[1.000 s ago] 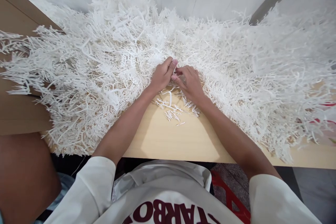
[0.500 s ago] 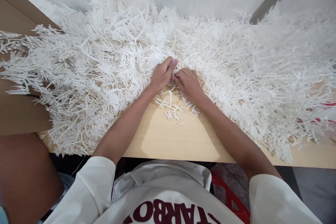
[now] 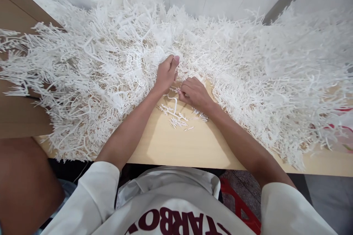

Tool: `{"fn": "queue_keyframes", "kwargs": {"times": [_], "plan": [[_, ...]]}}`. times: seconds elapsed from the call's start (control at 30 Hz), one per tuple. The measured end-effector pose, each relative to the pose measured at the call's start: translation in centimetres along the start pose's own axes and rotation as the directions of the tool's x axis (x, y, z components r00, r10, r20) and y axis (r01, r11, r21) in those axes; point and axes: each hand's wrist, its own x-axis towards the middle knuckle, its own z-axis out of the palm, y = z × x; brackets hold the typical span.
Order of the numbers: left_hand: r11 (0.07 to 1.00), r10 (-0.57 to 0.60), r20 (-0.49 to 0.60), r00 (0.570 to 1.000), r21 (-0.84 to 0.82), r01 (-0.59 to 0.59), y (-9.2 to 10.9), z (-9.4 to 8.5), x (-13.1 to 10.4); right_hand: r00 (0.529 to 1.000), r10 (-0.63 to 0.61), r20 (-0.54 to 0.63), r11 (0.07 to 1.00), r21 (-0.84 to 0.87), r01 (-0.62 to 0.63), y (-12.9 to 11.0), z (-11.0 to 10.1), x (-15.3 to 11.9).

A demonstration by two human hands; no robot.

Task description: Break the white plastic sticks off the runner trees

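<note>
At centre frame, your left hand [image 3: 166, 75] and right hand [image 3: 194, 92] are closed just apart, any held piece too small to confirm, beside loose white branched sprigs [image 3: 175, 106] on the worktop [image 3: 187, 148], the gap in the pile [image 3: 116, 51] seemingly leaving both working room.

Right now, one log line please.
Left hand: curled | right hand: curled, apart from left | grasp: unclear | loose sprigs: on table between forearms

Forearms [image 3: 132, 126] angled inward, left grip [image 3: 166, 73] closed farther forward, right grip [image 3: 193, 92] curled
</note>
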Motion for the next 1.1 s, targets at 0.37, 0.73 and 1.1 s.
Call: {"fn": "queue_keyframes", "kwargs": {"times": [0.37, 0.73, 1.1], "plan": [[0.923, -0.006, 0.044, 0.999, -0.384, 0.022, 0.8, 0.0, -0.2, 0.655, 0.648, -0.390, 0.755, 0.443, -0.483, 1.8, 0.2, 0.2], [0.807, 0.173, 0.207, 0.963, -0.591, -0.018, 4.2, -1.1, -0.3, 0.926, 0.357, -0.124, 0.927, 0.172, -0.334, 1.5, 0.3, 0.4], [0.982, 0.126, 0.423, 0.897, -0.180, -0.053, 6.2, -2.8, 0.6, 0.682, 0.693, -0.236, 0.639, 0.640, -0.427, 1.4, 0.0, 0.0]]}}
